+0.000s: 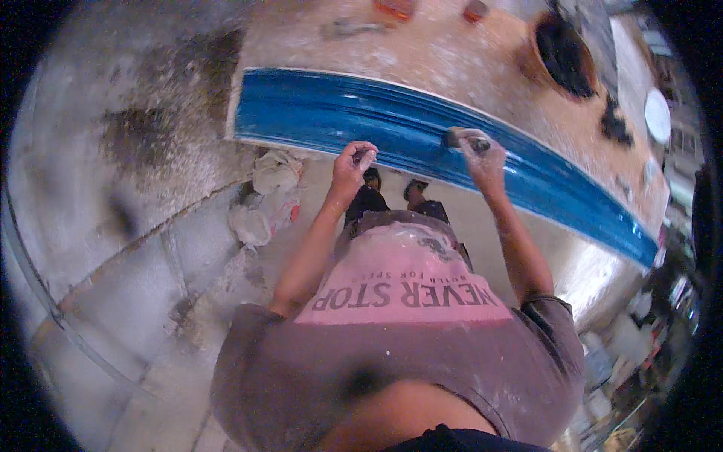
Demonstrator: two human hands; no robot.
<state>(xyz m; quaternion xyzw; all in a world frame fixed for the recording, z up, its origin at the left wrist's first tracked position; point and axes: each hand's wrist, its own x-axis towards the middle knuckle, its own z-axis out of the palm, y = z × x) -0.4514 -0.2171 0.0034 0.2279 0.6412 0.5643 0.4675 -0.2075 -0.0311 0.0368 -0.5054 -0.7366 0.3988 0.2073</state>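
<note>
A long blue moulding form (pixel 316 113) with ridges running along its length lies across the table in front of me. Over its middle, my right hand (pixel 486 162), dusted white, is closed round a short tool that looks like a brush (pixel 454 137); its brownish head points left and sits at the blue surface. My left hand (pixel 354 167) is by the form's near edge, left of the right hand. Its fingers are curled, with a small dark patch between them; what they hold, if anything, I cannot make out.
A worn tan tabletop (pixel 444 56) carries the form. Beyond the form stand a brown bucket (pixel 533 56) with a dark inside and small reddish pieces (pixel 474 10). A round white disc (pixel 657 117) is at far right. Crumpled pale bags (pixel 275 173) lie on the floor at left.
</note>
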